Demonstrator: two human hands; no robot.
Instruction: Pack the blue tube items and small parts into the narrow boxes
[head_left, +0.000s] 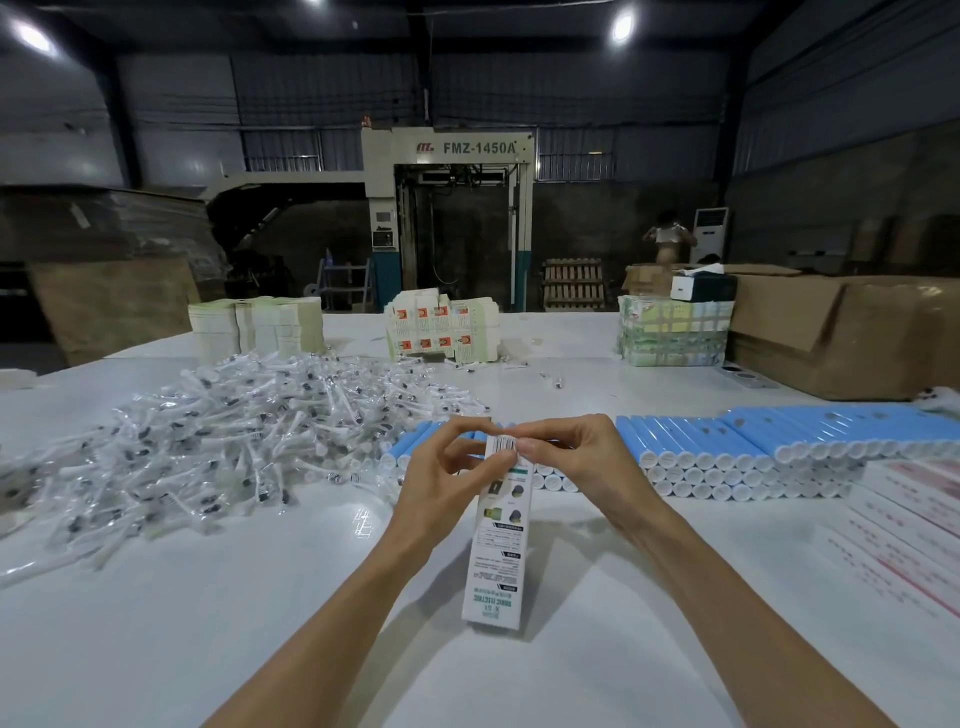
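Both hands meet over the middle of the white bench (571, 597), working the far end of 1 narrow box (498, 545) that stands tilted on its near end. The left hand (449, 467) pinches the box's top at the left edge; the right hand (571, 457) pinches it from the right, its fingers (524, 446) pressed on the barcoded end flap. This looks like closing the top flap, though whether a tube is already inside cannot be told.

The blue tubes (727, 447) lie in stacked rows just beyond the hands and out to the right. The small parts (234, 431), bagged in clear plastic, sit heaped to the left. Packed boxes (904, 525) seem to lie at the right edge.

If the flap is being tucked, the next move calls for pressing it flush, then laying the box with those at the right and taking 1 flat carton from the far stacks (254, 327).
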